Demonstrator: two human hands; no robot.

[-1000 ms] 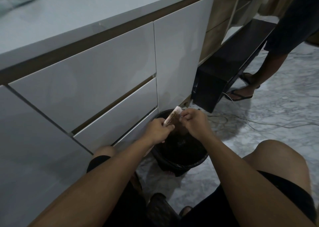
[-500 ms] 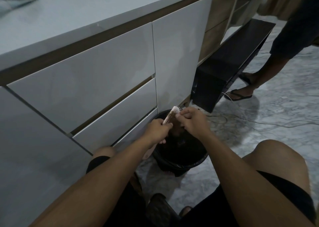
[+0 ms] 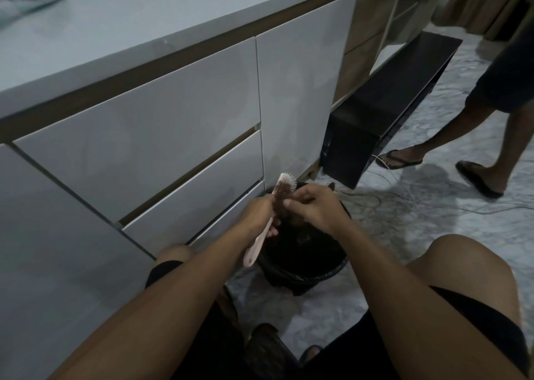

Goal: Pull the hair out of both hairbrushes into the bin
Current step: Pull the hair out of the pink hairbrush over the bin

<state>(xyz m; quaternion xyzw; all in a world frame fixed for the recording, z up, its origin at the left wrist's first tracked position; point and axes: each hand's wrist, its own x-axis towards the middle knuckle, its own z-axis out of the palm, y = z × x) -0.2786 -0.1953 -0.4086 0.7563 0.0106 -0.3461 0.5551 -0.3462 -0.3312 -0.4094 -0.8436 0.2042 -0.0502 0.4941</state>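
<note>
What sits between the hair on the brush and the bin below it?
Nothing visible. The left hand holds the pink hairbrush over the open black bin; the right hand pinches the hair directly above the opening. No lid is visible.

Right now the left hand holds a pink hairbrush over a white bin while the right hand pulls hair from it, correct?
Not quite: the bin is black, as the head view shows. The left hand does hold the pink hairbrush over it while the right hand pulls hair.
</note>
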